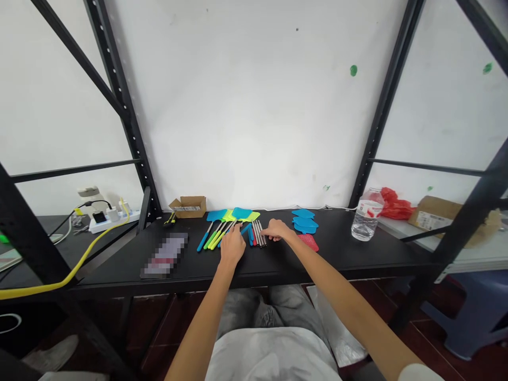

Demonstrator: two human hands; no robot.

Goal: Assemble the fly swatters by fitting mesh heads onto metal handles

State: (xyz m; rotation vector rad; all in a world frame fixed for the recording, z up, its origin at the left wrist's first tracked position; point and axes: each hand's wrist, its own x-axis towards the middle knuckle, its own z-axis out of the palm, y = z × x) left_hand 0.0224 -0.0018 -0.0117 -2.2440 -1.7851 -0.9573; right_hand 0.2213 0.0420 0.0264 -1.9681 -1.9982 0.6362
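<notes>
Blue and yellow-green fly swatters with metal shafts lie in a fanned row on the black tabletop, among them a blue fly swatter at the left end. My left hand is closed over the shaft of another blue fly swatter at the row's right side; its fingertips are partly hidden. Beside it lie blue handles and several metal rods. My right hand has its fingers curled at the rightmost rod. Right of it sit loose blue swatter heads and a red swatter head.
An open cardboard box stands at the back left, with a black-and-yellow tool beside it. A blurred phone-like object lies in front. A water bottle stands at the right. Black rack posts frame the table.
</notes>
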